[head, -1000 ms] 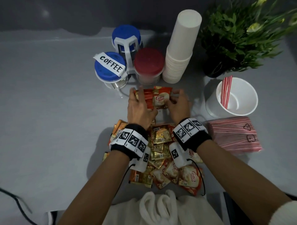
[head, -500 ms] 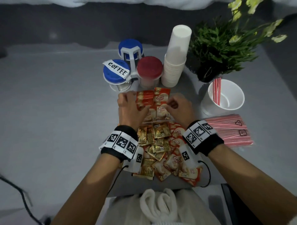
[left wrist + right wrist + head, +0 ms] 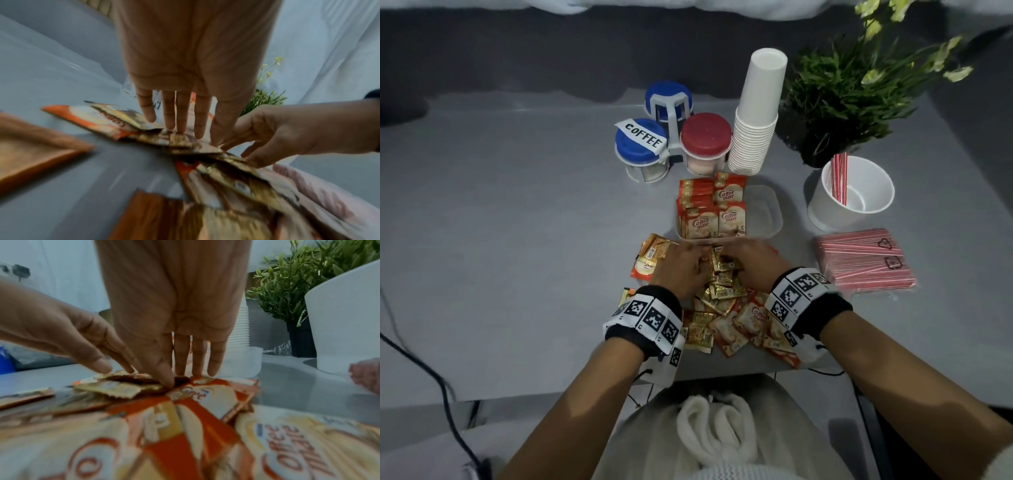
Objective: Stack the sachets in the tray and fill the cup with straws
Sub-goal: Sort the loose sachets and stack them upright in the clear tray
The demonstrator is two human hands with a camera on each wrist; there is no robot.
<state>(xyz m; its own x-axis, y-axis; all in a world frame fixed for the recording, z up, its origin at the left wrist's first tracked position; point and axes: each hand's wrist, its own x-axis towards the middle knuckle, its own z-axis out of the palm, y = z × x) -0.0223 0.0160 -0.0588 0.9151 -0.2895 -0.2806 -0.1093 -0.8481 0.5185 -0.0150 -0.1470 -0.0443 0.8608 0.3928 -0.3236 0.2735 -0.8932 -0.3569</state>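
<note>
A clear tray (image 3: 768, 214) holds orange Coffee mate sachets (image 3: 710, 212) stacked in its left half. In front of it lies a loose pile of gold and orange sachets (image 3: 722, 301). Both hands lie on the far end of that pile. My left hand (image 3: 688, 265) has straight fingers (image 3: 182, 116) whose tips touch gold sachets (image 3: 180, 141). My right hand (image 3: 743, 260) has extended fingers (image 3: 197, 360), and its thumb tip presses on a gold sachet (image 3: 115, 389). The white cup (image 3: 873, 205) holds a few red straws (image 3: 839, 178). A wrapped pack of straws (image 3: 863, 262) lies right of the pile.
Three lidded jars (image 3: 674, 144), one labelled COFFEE, stand behind the tray, with a tall stack of paper cups (image 3: 756, 116) and a potted plant (image 3: 849, 99) to their right. A dark cable (image 3: 431, 373) runs along the left edge.
Both hands have left the sachets in the tray and drawn back towards me onto the loose pile. The tray's stacked sachets now stand uncovered.
</note>
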